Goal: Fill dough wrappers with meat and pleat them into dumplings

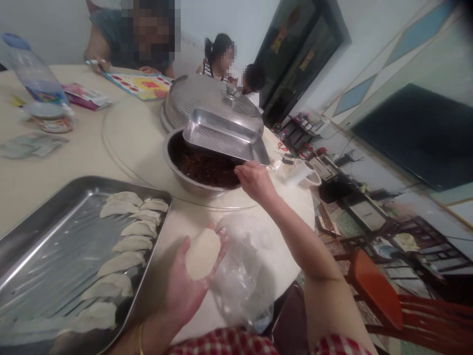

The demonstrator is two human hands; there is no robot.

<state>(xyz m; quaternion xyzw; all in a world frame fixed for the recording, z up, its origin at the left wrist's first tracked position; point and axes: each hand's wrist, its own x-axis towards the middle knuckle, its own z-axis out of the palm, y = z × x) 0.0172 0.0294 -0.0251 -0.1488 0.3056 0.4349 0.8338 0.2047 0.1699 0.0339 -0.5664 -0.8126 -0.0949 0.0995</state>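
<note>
My left hand [185, 286] lies palm up over the table's near edge, with a round dumpling wrapper [202, 253] resting flat on its fingers. My right hand [254, 181] reaches out to the rim of a metal bowl [173, 165] of dark filling [207, 167], fingers closed; what they hold is hidden. A small metal tray [223, 135] leans across the bowl's top. To my left a large steel tray [48, 231] holds several folded dumplings [127, 244] in a row.
A domed metal lid [207, 96] sits behind the bowl. A clear plastic bag [240, 266] lies by my left hand. A water bottle [35, 71], packets and a colourful book [142, 85] are at the far left. Three people sit across the table. An orange chair [377, 291] stands at my right.
</note>
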